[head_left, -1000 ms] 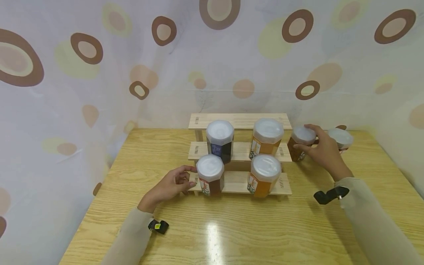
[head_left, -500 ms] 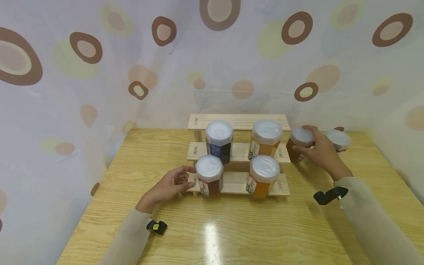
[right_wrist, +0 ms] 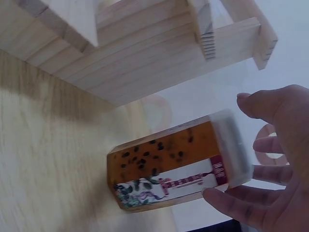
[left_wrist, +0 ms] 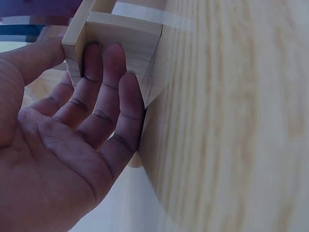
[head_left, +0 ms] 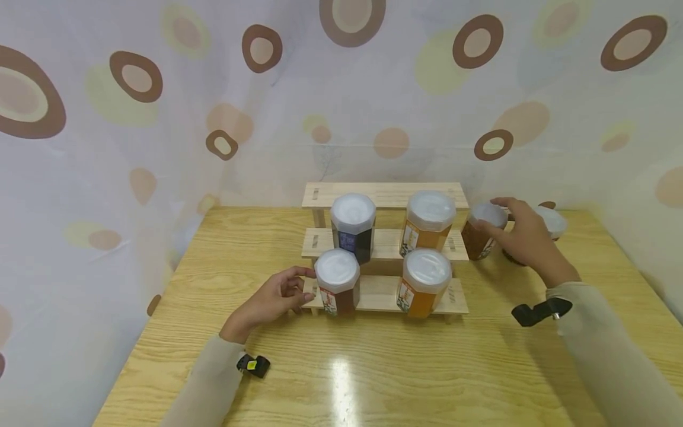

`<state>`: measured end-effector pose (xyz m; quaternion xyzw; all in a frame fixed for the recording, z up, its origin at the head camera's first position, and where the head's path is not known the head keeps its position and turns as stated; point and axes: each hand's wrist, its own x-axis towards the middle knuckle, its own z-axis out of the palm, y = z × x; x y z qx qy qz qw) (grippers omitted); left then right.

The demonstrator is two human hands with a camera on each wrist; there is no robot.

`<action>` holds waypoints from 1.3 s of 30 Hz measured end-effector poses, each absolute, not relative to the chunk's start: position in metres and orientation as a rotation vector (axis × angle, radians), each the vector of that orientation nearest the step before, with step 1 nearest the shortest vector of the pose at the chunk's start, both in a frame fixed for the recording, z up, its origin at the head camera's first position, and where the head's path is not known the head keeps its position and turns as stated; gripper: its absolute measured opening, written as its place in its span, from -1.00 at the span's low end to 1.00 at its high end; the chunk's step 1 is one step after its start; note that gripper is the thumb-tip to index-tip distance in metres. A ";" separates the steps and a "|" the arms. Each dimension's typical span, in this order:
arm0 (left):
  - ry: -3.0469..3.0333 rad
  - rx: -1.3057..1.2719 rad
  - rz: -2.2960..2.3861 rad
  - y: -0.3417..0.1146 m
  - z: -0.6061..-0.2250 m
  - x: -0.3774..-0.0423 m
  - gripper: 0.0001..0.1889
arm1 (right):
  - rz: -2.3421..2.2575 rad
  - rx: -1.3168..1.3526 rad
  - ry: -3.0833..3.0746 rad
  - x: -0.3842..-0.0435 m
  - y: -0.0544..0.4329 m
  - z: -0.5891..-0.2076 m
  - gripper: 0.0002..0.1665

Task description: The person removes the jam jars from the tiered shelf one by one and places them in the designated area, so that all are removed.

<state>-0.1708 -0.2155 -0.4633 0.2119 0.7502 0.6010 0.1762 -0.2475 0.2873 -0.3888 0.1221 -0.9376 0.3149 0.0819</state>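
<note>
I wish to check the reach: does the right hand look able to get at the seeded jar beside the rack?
Probably yes. The right hand is at the lid of the seeded jar, fingers spread; the rack stands to one side, leaving the way free.

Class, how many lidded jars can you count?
6: two jars on the rack's middle shelf, two on its bottom shelf, one at the right hand, one partly hidden behind that hand. Others could be hidden.

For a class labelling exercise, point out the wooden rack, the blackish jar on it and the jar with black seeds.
Wooden rack [head_left: 384, 196]: head view, on its top plank.
Blackish jar [head_left: 355, 236]: head view, on its side.
Seeded jar [right_wrist: 175, 155]: right wrist view, on its orange side.
</note>
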 end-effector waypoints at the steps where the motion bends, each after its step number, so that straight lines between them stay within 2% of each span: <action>1: 2.124 0.600 1.702 -0.216 -0.464 -0.171 -0.52 | 0.943 0.365 -2.796 -0.247 0.288 -0.386 -0.23; 15: 2.116 0.595 1.704 -0.215 -0.465 -0.171 -0.53 | 0.960 0.404 -2.690 -0.231 0.276 -0.355 -0.25; 39: 2.119 0.604 1.700 -0.216 -0.465 -0.173 -0.54 | 1.070 0.627 -2.430 -0.201 0.228 -0.332 -0.51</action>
